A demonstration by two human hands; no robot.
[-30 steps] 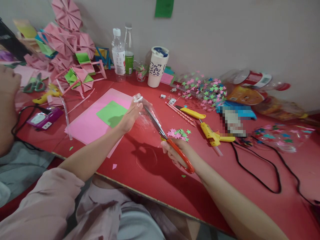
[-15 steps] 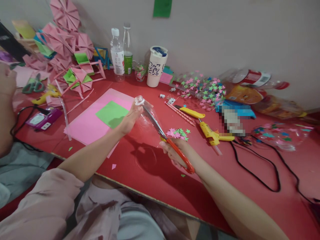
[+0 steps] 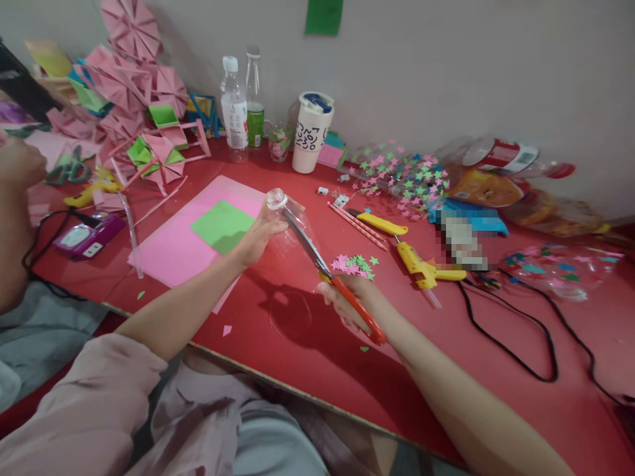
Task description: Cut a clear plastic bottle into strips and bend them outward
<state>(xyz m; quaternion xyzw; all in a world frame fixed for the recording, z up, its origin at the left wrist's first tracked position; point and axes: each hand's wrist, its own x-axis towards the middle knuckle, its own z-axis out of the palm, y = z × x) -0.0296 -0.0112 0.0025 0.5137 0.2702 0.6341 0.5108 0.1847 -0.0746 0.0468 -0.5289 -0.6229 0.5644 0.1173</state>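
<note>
Left hand point(image 3: 255, 239) pinches a clear plastic bottle piece point(image 3: 276, 199) near its neck, right of pink paper point(image 3: 169, 254); right hand point(image 3: 370, 301) grips orange-handled scissors point(image 3: 308, 246). The plastic looks light, slippery, flexible; its stiffer neck should hold best.

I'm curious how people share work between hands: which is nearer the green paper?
The left. The left hand is just right of the green paper, holding clear plastic; the right hand, holding the scissors, is farther off to the right.
</note>
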